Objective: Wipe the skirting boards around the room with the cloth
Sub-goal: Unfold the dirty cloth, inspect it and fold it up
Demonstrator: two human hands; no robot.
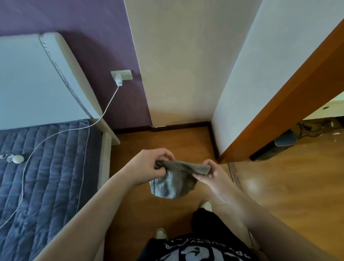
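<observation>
- Nearest the camera: dark T-shirt [198, 254] w/ pale print at bottom edge, black trouser leg and two pale shoes [206, 205] on the wooden floor [293, 193].
- Both bare forearms reach fwd from the lower corners, meeting over the floor at centre.
- Left hand [149, 165]: grip clamped on the left end of the cloth [173, 179], fingers curled round a bunched edge.
- Right hand [211, 173]: grip pinched on the cloth's right top corner, thumb and fingertips together on the fabric.
- Cloth is grey, fuzzy, held in the air btwn the two hands; top edge stretched across, rest sags below in a loose pouch. Not touching floor or wall.
- Left side: bed [38, 184] w/ blue-grey quilted cover, pale frame alongside the floor. A white cable [50, 139] trails over the quilt; a small white round item [18, 159] lies on it, prob. an earbud case, too small to be sure.
- Further: cable runs up to a white charger [118, 80] plugged in a wall socket on the purple wall [83, 20]; white headboard to its left.
- Far corner: dark skirting board [183, 125] runs along the base of the cream wall, turns and follows the right wall toward the orange-brown door frame [285, 95].
- Beyond the doorway, right: more wood floor, a dark box and cables.
</observation>
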